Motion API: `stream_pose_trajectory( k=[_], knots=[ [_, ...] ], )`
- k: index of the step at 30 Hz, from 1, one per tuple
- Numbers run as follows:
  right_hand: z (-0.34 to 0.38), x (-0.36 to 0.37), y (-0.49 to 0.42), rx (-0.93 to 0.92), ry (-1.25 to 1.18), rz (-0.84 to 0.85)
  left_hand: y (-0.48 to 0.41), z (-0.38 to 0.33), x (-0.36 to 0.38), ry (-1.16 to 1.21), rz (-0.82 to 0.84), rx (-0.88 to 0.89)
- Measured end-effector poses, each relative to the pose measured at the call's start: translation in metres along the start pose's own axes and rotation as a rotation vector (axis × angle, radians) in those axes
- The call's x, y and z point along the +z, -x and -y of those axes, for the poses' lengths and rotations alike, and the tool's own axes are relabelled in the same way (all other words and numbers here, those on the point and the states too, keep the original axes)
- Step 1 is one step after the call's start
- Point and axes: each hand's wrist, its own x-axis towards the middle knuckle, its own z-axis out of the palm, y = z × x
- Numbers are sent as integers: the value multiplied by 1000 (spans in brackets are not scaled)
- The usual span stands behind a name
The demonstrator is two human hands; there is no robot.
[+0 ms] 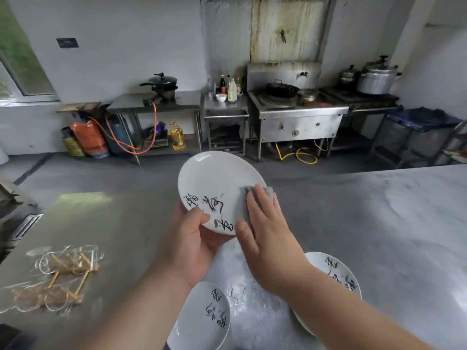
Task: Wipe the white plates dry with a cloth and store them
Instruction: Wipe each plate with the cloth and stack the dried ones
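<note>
White glaze and black brush-stroke lettering mark all three plates on my feed. The left hand (192, 238) grips the held plate (214, 183) at its lower left rim, thumb on the face and fingers curled beneath. It holds the plate tilted above the steel table (379, 223), near the middle of the view. The lettering runs along the near edge, with faint reddish smudges among the strokes, and the upper part is plain and shiny. At the plate's right edge a grey cloth (269, 193) lies against the face. The right hand (267, 231) presses it flat there with straight fingers, thumb spread toward the lower rim. The two hands are close together, on opposite sides of that plate.

Some of it I cannot read well. At far left a rack (58, 276) of wire loops and pale wooden sticks lies on the table, too blurred for me to tell its form. The lower plate (202, 317) lies on the table beside the left forearm, and the bottom edge of the view cuts it off. Most of the cloth is hidden under the palm. The right plate (338, 274) also lies on the table, and the right forearm crosses it and covers much of it.
</note>
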Motion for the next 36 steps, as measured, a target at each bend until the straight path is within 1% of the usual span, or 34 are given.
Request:
stream_pose_trajectory(
  k=[3, 5, 6, 8, 10, 12, 13, 15, 17, 19, 21, 23, 24, 27, 29, 30, 32, 34, 36],
  knots=[
    [5, 26, 26, 71, -169, -95, 3, 10, 4, -2, 31, -13],
    [-2, 17, 16, 131, -255, -126, 4, 14, 9, -26, 98, -53],
    [-8, 8, 8, 130, -279, -145, 4, 13, 10, -34, 119, -71],
    [-18, -15, -8, 42, -276, -182, 1, 5, 13, -68, 91, -91],
    [-27, -36, -23, -95, -240, -180, -3, -8, 14, -64, 52, -143],
    [-36, -54, -33, -209, -188, -135, -7, -17, 12, -79, 19, -180],
    [-38, -62, -37, -226, -170, -101, -8, -19, 10, -88, -8, -189],
    [-36, -67, -35, -196, -153, -64, -9, -16, 8, -95, -62, -170],
    [-27, -50, -17, -136, -177, -103, -9, -8, 5, -94, -124, -115],
    [-13, -18, 12, -61, -194, -160, -8, 2, 3, -71, -164, -62],
    [-1, 12, 37, 22, -201, -163, -7, 12, 1, -82, -165, -28],
    [-3, 13, 36, 93, -233, -154, -3, 18, 0, -97, -139, -27],
    [-8, 2, 25, 102, -234, -152, -2, 20, -1, -99, -105, -27],
    [-24, -44, -11, 24, -185, -109, -1, 19, -2, -70, 1, -21],
    [-25, -54, -19, 9, -166, -78, -1, 19, 2, -58, 45, -15],
    [-21, -49, -15, 25, -155, -79, -1, 20, 6, -63, 50, -7],
    [-7, -25, 7, 64, -158, -107, 0, 25, 12, -90, 4, 22],
    [6, 4, 32, 107, -229, -102, 3, 32, 15, -126, -25, 40],
    [12, 22, 47, 125, -261, -98, 8, 37, 16, -150, -63, 17]
  ],
)
